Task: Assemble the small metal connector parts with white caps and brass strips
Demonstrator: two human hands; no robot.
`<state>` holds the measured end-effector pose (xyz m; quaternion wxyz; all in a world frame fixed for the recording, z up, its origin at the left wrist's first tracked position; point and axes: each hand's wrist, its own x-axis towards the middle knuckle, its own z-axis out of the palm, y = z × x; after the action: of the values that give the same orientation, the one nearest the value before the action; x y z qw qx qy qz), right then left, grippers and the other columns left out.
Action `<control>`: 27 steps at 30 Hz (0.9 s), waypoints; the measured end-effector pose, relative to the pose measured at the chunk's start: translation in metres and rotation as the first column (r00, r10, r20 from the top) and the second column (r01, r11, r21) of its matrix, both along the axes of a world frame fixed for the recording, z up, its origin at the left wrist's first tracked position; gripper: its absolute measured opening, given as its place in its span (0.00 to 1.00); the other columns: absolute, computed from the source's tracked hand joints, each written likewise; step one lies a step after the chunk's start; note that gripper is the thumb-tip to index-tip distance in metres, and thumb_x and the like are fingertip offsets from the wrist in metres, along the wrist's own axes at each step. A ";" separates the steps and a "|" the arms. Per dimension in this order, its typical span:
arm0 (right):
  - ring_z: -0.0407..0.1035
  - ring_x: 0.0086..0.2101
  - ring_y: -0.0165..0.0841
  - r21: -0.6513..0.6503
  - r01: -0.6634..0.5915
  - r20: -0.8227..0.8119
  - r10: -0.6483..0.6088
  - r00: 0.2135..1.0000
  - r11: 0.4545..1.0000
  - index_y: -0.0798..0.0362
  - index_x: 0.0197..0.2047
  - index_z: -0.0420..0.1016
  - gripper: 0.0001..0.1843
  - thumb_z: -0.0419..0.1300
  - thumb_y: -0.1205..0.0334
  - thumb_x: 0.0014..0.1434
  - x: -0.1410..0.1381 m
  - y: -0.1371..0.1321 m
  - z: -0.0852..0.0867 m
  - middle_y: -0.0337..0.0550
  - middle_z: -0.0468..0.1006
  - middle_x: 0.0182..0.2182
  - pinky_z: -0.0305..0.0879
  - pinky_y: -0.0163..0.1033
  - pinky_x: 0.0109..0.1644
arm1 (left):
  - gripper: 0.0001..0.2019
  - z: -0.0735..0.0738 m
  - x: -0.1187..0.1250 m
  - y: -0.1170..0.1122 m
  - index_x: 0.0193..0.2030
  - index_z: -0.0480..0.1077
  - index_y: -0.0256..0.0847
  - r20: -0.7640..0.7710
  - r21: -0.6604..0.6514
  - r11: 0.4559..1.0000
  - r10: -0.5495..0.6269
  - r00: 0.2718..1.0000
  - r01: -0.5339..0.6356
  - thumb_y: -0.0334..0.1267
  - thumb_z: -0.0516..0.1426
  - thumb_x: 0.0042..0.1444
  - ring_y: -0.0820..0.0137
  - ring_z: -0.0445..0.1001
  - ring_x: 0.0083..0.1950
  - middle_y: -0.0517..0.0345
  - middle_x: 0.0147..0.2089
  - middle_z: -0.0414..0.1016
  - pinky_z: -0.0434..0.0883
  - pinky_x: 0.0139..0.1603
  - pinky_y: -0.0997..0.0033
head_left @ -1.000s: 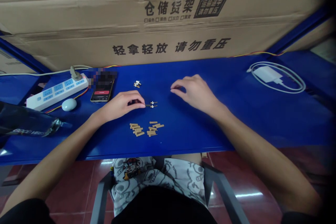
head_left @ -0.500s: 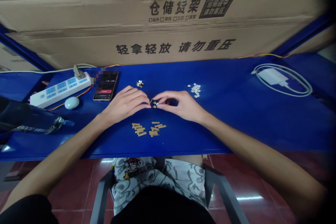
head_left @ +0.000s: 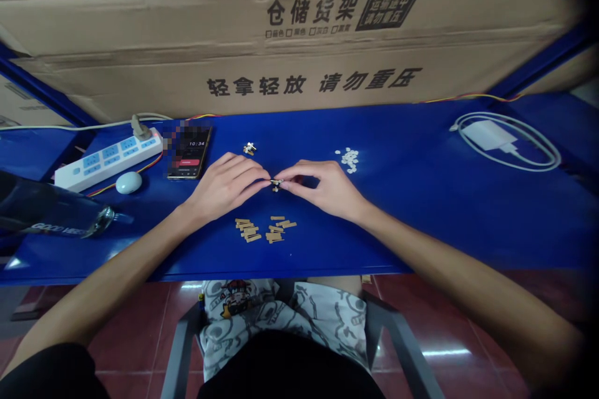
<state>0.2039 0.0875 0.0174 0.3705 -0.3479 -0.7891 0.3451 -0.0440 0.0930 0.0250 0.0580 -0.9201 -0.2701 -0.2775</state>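
My left hand (head_left: 227, 184) and my right hand (head_left: 322, 186) meet at the middle of the blue table (head_left: 421, 199), fingertips pinched together on a tiny metal-pinned part (head_left: 276, 184). Just in front of them lies a loose heap of several small tan strips (head_left: 264, 230). A finished-looking small part (head_left: 249, 149) sits behind my left hand. A little pile of white pieces (head_left: 348, 159) lies behind my right hand.
A phone (head_left: 189, 152), a white power strip (head_left: 108, 158) and a white earbud case (head_left: 128, 182) lie at the left, with a dark bottle (head_left: 47, 215) on its side. A white charger with coiled cable (head_left: 503, 140) is far right. Big cardboard boxes (head_left: 299, 37) wall the back.
My right hand came from the white pieces over to my left hand, and both now pinch the small part together. The white pile is uncovered.
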 end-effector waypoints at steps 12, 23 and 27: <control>0.77 0.37 0.35 -0.089 0.018 -0.022 -0.020 1.000 0.996 0.47 0.42 0.84 0.09 0.67 0.53 0.62 0.000 0.002 -0.002 0.40 0.85 0.38 0.71 0.43 0.45 | 0.05 -0.009 0.001 -0.003 0.47 0.77 0.42 0.137 0.014 1.000 -0.027 0.990 0.025 0.36 0.60 0.67 0.68 0.81 0.43 0.57 0.44 0.84 0.77 0.46 0.66; 0.76 0.35 0.35 -0.009 0.041 -0.012 -0.041 0.999 0.999 0.46 0.41 0.85 0.08 0.66 0.54 0.63 0.000 0.001 -0.001 0.40 0.84 0.37 0.71 0.43 0.43 | 0.06 -0.013 0.008 -0.002 0.44 0.78 0.41 0.297 -0.229 0.971 -0.001 0.955 0.072 0.40 0.61 0.67 0.69 0.80 0.44 0.56 0.42 0.83 0.77 0.49 0.65; 0.77 0.37 0.35 0.005 0.039 -0.011 -0.039 0.999 0.999 0.46 0.44 0.84 0.08 0.65 0.56 0.64 0.001 0.003 -0.002 0.41 0.84 0.40 0.72 0.43 0.45 | 0.06 -0.016 0.008 -0.001 0.43 0.77 0.40 0.315 -0.238 0.970 0.037 0.948 0.041 0.40 0.62 0.67 0.70 0.80 0.43 0.56 0.42 0.82 0.76 0.49 0.66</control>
<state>0.2050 0.0902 0.0152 0.3822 -0.3605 -0.7810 0.3376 -0.0364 0.0925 0.0087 -0.0989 -0.8641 -0.3066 -0.3868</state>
